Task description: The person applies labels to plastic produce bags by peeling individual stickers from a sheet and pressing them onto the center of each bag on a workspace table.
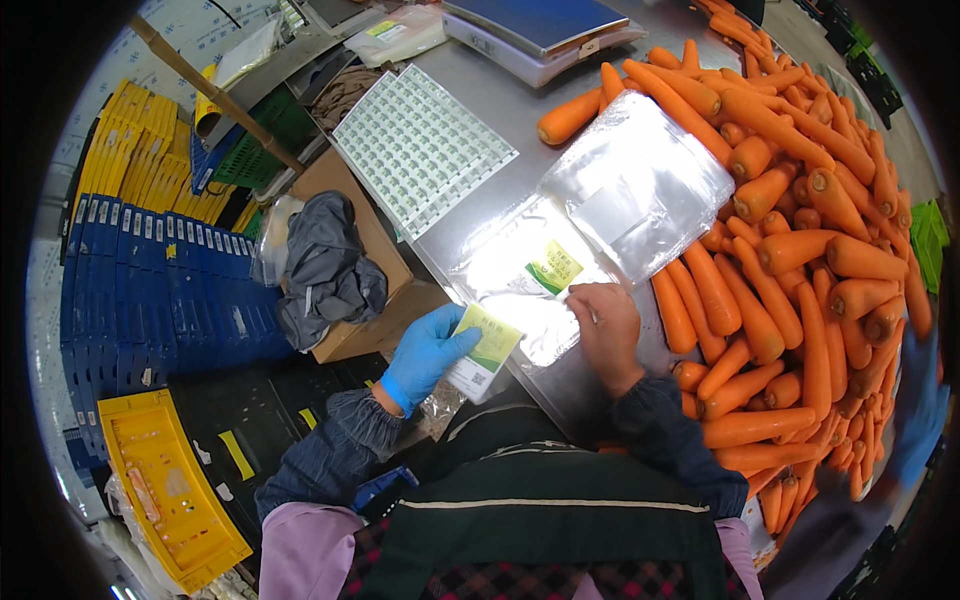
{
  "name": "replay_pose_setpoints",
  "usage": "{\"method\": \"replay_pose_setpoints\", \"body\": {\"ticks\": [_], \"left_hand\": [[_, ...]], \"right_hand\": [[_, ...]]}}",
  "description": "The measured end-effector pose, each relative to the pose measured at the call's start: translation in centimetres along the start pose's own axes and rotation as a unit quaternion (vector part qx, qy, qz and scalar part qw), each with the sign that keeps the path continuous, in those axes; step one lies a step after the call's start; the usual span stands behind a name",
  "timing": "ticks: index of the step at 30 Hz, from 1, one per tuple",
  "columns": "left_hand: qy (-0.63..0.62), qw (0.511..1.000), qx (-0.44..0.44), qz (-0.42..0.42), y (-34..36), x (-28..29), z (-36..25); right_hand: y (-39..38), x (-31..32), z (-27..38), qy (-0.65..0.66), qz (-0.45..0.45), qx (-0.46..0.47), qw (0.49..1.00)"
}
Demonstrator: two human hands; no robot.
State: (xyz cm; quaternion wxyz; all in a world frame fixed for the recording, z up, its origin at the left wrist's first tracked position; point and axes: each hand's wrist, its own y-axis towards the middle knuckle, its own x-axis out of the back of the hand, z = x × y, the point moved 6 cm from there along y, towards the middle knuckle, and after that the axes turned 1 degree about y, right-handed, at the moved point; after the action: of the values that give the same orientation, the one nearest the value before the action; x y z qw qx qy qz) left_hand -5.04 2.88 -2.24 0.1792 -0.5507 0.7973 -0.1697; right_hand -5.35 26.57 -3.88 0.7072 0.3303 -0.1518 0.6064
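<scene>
Near: left hand (425, 360) in a blue glove, thumb clamped over yellow-green-and-white printed label cards (485, 350); looks like a small stack, can't count them. Cards sit just off the near edge of the grey metal table (505, 98).

Right hand (608, 335), bare: fingers curled in, tips together at the near edge of a single yellow-and-green label (555, 268). Can't tell if they pinch anything or just press.

That label lies on a clear, shiny plastic bag (500, 250), flat on the table. Glare hides whether it's stuck down or loose.

Right of that, slightly farther: pile of flat, clear plastic bags (650, 180), no label visible on top. Big heap of loose orange carrots (770, 190) along the right.

Farther left: pale sheets of small green printed stickers (425, 145). Far: blue-topped white scale (540, 20), bare platform.

Status, my read: one label positioned, maybe fixed. Left: cards in the glove, the bag pile, all visible carrots unbagged. No filled bag in view.
</scene>
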Motion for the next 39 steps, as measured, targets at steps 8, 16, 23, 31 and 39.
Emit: {"method": "replay_pose_setpoints", "body": {"ticks": [8, 16, 23, 31, 39], "left_hand": [[0.186, 0.977, -0.039, -0.094, 3.5, -1.8, -0.6], [0.415, 0.882, -0.113, -0.194, 12.2, -3.5, -0.5], [0.372, 0.925, 0.053, 0.052, 6.5, -2.1, -1.9], [0.082, 0.995, 0.050, -0.008, -1.0, 0.7, 0.1], [-0.003, 0.999, 0.013, -0.035, -0.4, 0.7, -0.2]], "right_hand": [[0.8, 7.4, -2.3, 0.320, -0.315, -0.164, 0.878], [-0.1, -1.5, 1.5, -0.095, 0.078, 0.089, 0.988], [-0.5, -2.4, 1.9, -0.161, 0.138, 0.106, 0.972], [-0.9, -0.9, 0.5, -0.010, 0.108, 0.039, 0.993], [-0.1, -0.2, -0.4, -0.015, -0.008, 0.029, 0.999]]}}
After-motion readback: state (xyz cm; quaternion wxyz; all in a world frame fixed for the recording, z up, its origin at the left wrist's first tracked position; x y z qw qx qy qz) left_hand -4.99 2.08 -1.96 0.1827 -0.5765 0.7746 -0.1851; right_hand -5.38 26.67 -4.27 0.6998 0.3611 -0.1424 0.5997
